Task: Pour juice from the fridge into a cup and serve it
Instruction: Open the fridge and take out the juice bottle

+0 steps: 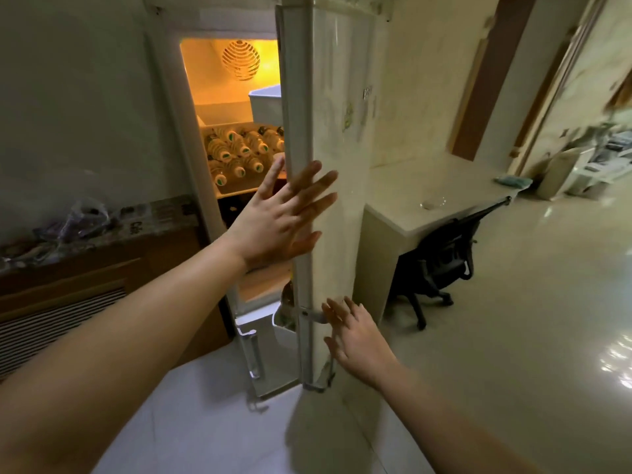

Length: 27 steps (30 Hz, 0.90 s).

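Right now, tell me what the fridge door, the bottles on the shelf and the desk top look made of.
Fridge door: painted metal by the look, cream and glossy, with scuffs and stickers. Bottles: clear plastic, likely; see-through bodies with green-and-white labels, lying stacked. Desk top: smooth pale laminate or stone-like slab; it shows a soft sheen, so which one stays open.

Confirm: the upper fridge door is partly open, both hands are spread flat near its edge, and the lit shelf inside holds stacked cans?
Not cans. The head view shows bottles stacked on the lit shelf. The fridge door is partly open, left hand and right hand spread flat.
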Motion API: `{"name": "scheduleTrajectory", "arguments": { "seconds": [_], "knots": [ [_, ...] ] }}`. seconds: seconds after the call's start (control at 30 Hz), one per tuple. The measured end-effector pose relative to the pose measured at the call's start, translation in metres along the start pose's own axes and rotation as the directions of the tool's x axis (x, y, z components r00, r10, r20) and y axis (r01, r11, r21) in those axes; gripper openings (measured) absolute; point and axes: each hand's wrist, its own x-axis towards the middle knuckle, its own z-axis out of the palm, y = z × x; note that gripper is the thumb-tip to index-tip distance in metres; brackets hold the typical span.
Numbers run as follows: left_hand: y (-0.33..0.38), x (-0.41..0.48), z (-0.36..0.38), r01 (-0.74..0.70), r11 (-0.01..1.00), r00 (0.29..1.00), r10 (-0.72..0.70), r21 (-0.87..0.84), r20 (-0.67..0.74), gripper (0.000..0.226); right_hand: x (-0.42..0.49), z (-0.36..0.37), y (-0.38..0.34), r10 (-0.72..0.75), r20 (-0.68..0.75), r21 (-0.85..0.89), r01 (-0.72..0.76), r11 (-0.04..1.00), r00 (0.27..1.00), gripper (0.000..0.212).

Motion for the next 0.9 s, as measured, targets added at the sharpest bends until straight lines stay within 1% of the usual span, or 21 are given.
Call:
{"name": "scheduleTrajectory", "arguments": {
  "seconds": [0.1,0.2,0.23,0.3,0.4,0.47,0.53,0.6,0.7,0.77,0.9],
  "knots": [
    [0.021,0.021,-0.005,-0.052,0.998,0.999,0.052,-0.017,0.012,0.057,-0.029,-0.015,0.021,0.044,-0.044,0.056,-0.041,0.998,0.998,0.056],
    [0.039,0.043,-0.009,-0.118,0.992,0.993,0.118,-0.037,0.006,0.056,-0.053,-0.031,0.039,0.142,-0.115,0.167,-0.122,0.978,0.983,0.057],
    [0.045,0.05,-0.009,-0.135,0.989,0.991,0.135,-0.053,0.002,0.056,-0.06,-0.035,0.043,0.162,-0.143,0.177,-0.136,0.975,0.976,0.058],
    [0.059,0.065,-0.01,-0.168,0.981,0.986,0.167,-0.097,-0.012,0.055,-0.072,-0.043,0.05,0.161,-0.15,0.112,-0.145,0.983,0.976,0.063],
    [0.081,0.089,-0.012,-0.216,0.961,0.976,0.212,-0.17,-0.042,0.055,-0.085,-0.054,0.056,0.16,-0.11,-0.009,-0.162,0.987,0.981,0.074],
    [0.091,0.104,-0.013,-0.25,0.943,0.968,0.241,-0.221,-0.068,0.055,-0.091,-0.062,0.062,0.199,-0.122,-0.012,-0.202,0.979,0.972,0.073],
    [0.096,0.118,-0.012,-0.277,0.93,0.961,0.259,-0.243,-0.101,0.054,-0.094,-0.068,0.069,0.252,-0.13,0.047,-0.248,0.968,0.959,0.072],
    [0.098,0.127,-0.008,-0.271,0.929,0.96,0.243,-0.252,-0.135,0.054,-0.094,-0.074,0.077,0.298,-0.15,0.132,-0.279,0.951,0.943,0.073],
    [0.097,0.129,0.003,-0.232,0.923,0.962,0.172,-0.307,-0.21,0.052,-0.089,-0.084,0.086,0.374,-0.191,0.214,-0.333,0.918,0.908,0.077],
    [0.093,0.126,0.02,-0.213,0.918,0.961,0.135,-0.335,-0.241,0.053,-0.086,-0.087,0.092,0.435,-0.202,0.213,-0.395,0.894,0.877,0.076],
    [0.082,0.117,0.059,-0.153,0.919,0.969,0.067,-0.364,-0.238,0.055,-0.084,-0.084,0.109,0.585,-0.12,0.199,-0.558,0.806,0.802,0.079]
  ]
}}
